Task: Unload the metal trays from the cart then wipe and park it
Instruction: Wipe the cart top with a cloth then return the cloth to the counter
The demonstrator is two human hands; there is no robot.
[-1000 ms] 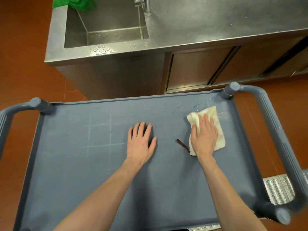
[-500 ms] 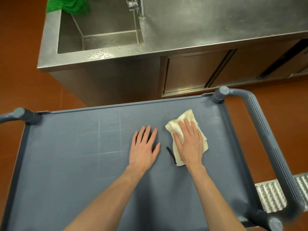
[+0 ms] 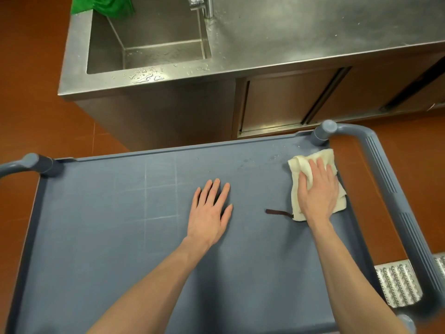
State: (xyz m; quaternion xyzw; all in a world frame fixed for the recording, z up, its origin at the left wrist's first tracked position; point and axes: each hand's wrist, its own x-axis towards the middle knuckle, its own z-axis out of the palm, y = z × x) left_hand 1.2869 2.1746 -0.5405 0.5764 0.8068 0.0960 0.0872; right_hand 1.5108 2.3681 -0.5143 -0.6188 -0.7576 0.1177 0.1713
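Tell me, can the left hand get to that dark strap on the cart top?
Probably yes: the left hand lies flat on the cart top, and only bare surface separates it from the dark strap beside the cloth.

No legible txt, labels, nos. or signs anywhere in view.

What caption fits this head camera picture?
Right hand presses cloth on cart; left hand rests flat.

Open cart top [image 3: 101, 237] leftward; handle [image 3: 382, 179] and raised rim beside cloth [image 3: 303, 165].
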